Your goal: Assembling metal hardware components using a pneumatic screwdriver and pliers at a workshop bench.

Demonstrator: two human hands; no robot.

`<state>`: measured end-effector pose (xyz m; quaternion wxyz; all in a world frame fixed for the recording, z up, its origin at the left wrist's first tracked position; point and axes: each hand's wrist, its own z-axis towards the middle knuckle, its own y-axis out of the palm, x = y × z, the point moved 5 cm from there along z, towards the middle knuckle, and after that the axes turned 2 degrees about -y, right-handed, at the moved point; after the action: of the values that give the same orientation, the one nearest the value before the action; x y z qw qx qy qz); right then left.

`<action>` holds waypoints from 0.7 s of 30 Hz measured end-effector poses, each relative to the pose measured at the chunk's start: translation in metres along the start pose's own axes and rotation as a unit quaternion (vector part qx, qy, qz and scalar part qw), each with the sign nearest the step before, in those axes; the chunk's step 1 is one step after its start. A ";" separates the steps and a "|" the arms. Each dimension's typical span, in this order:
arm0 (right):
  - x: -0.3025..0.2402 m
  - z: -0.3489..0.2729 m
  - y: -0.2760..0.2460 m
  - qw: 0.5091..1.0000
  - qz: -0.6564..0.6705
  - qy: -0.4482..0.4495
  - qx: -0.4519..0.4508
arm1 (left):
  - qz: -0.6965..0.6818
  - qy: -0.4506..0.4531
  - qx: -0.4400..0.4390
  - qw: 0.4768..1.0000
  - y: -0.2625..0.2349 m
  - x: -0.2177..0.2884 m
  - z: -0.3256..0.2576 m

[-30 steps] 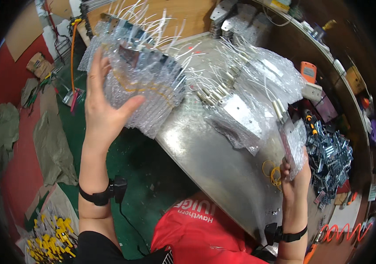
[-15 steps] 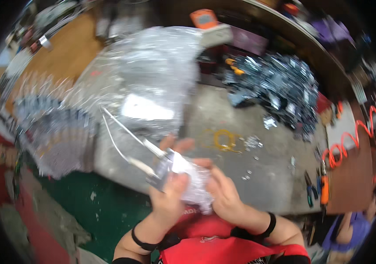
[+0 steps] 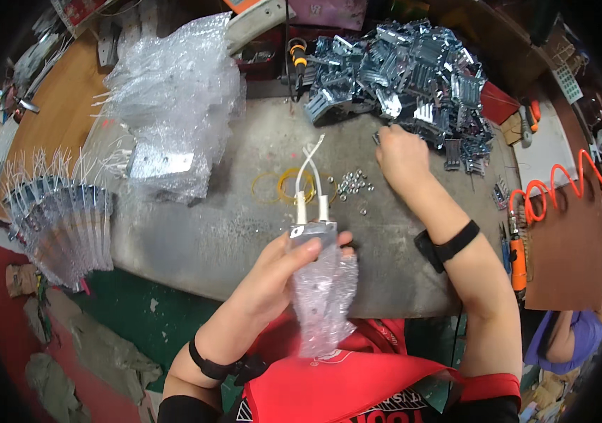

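Observation:
My left hand (image 3: 276, 264) is closed around a flat metal part (image 3: 315, 230) whose lower body is wrapped in bubble wrap (image 3: 323, 296). Two white wires with pale sleeves (image 3: 301, 208) rise from its upper end and cross near their tips. Farther off and to the right, my right hand (image 3: 404, 156) reaches to the near edge of a heap of shiny metal brackets (image 3: 414, 70). Its fingers are curled, with the edge of a small metal bracket (image 3: 377, 138) showing at the fingertips; the rest of their grip is hidden.
Bubble-wrapped parts (image 3: 174, 92) are stacked at the far left; more wired ones (image 3: 68, 225) fan out at the left edge. Small nuts (image 3: 351, 185) and yellow rings (image 3: 287, 187) lie mid-table. An orange tool (image 3: 518, 264) with a coiled red hose (image 3: 562, 180) is at right.
My right hand has left the wrapped part and moved away to the bracket heap. My left hand still holds the part, its wires now pointing away from me. The view has shifted.

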<state>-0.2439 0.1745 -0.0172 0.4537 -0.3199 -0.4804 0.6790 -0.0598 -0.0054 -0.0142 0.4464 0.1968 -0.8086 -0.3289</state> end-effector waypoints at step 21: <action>0.007 -0.176 -0.073 0.598 0.754 0.267 0.046 | 0.092 -0.142 -0.103 0.980 0.070 -0.072 0.034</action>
<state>-0.0708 0.2536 -0.0068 -0.0980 -0.7144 0.1061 0.6847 -0.0529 0.0999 -0.0203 0.3731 0.0256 -0.8402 -0.3926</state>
